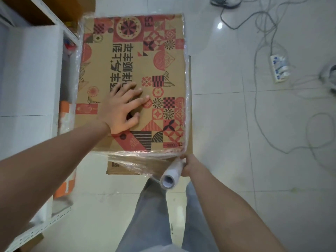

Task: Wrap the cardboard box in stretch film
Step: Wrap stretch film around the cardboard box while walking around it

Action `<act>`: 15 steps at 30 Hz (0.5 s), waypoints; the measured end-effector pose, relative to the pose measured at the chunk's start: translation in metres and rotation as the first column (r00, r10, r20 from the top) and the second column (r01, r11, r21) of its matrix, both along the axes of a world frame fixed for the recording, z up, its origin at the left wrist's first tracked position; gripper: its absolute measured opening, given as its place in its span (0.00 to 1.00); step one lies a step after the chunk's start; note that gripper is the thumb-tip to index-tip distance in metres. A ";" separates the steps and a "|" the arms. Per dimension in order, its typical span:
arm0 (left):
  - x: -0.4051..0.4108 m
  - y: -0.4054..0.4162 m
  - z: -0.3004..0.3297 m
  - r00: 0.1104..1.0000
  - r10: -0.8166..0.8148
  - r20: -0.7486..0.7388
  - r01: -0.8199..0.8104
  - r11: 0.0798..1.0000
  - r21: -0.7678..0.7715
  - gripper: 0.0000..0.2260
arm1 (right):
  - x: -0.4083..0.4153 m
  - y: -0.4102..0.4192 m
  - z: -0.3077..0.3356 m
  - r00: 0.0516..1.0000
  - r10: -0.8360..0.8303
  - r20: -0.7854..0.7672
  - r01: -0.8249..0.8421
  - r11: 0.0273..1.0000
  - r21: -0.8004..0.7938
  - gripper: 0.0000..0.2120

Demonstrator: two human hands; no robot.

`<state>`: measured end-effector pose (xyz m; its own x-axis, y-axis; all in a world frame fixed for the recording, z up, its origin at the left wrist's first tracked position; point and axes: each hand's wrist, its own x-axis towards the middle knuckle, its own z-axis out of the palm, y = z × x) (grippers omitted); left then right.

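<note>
Cardboard box (134, 51), printed red and black, stands on the tiled floor (236, 124), filling the frame centre toward 12 o'clock, just beside a white metal shelf (69, 35) at 9 o'clock.

Left hand (123, 108) lies flat on the box top, fingers spread, pressing down. Right hand (187, 166) grips the stretch film roll (172, 174) at the box's 5 o'clock corner. Film (138, 163) runs taut from the roll across the near side.

Judgement: box is stiff, probably light enough to shift under film tension, so the bracing palm matters. Film is thin, clingy and tears easily. Hold the roll around its body; keep pull even.
</note>
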<state>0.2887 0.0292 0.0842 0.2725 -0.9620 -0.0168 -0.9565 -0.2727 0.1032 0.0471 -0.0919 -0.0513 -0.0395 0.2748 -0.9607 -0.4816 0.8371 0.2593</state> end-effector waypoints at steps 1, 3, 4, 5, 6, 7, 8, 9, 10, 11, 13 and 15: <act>-0.001 0.000 0.001 1.000 0.013 0.000 -0.013 1.000 0.014 0.23 | 0.004 -0.002 0.004 0.999 0.031 0.034 -0.032 0.999 0.025 0.23; -0.003 0.001 0.002 0.999 0.043 0.000 -0.043 0.998 0.037 0.23 | 0.008 -0.002 -0.003 0.997 0.007 0.071 -0.018 0.988 0.152 0.22; -0.004 0.001 0.003 0.998 0.056 0.001 -0.056 0.997 0.050 0.23 | 0.009 -0.001 -0.009 0.998 -0.002 0.060 -0.009 0.984 0.176 0.23; -0.005 0.000 0.004 0.998 0.069 0.002 -0.069 0.995 0.068 0.23 | 0.006 -0.003 -0.016 0.998 0.007 0.058 -0.017 0.986 0.167 0.25; -0.007 -0.001 0.005 0.996 0.085 0.003 -0.085 0.993 0.088 0.23 | 0.003 -0.007 -0.017 0.998 -0.024 0.050 0.015 0.987 0.163 0.26; -0.009 -0.003 0.007 0.994 0.106 0.004 -0.105 0.989 0.106 0.23 | 0.000 -0.012 -0.013 0.999 -0.042 0.021 0.038 0.987 0.155 0.25; -0.012 -0.005 0.009 0.991 0.132 0.003 -0.131 0.984 0.118 0.23 | -0.001 -0.019 0.002 0.998 -0.050 -0.026 0.053 0.992 0.116 0.22; -0.015 -0.007 0.010 0.987 0.162 -0.003 -0.161 0.979 0.122 0.23 | -0.004 -0.026 0.007 0.995 -0.081 -0.056 0.086 0.992 0.090 0.17; -0.019 -0.010 0.011 0.980 0.197 -0.010 -0.195 0.974 0.113 0.23 | -0.004 -0.033 0.010 0.994 -0.092 -0.065 0.094 0.995 0.043 0.13; -0.025 -0.015 0.011 0.970 0.241 -0.018 -0.239 0.967 0.094 0.22 | -0.004 -0.039 0.008 0.994 -0.085 -0.070 0.085 0.996 -0.003 0.10; -0.038 -0.030 0.010 0.929 0.368 -0.039 -0.366 0.930 0.041 0.21 | -0.001 -0.047 0.005 0.995 -0.069 -0.066 0.068 0.998 -0.004 0.15; -0.049 -0.044 0.007 0.862 0.505 -0.052 -0.503 0.863 0.044 0.22 | 0.005 -0.049 0.004 0.999 0.028 -0.036 -0.025 0.998 0.064 0.18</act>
<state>0.2401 -0.0152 0.0917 0.7177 -0.6925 -0.0728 -0.6800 -0.7196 0.1405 0.0518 -0.1412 -0.0469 -0.0831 0.3337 -0.9390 -0.4925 0.8054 0.3298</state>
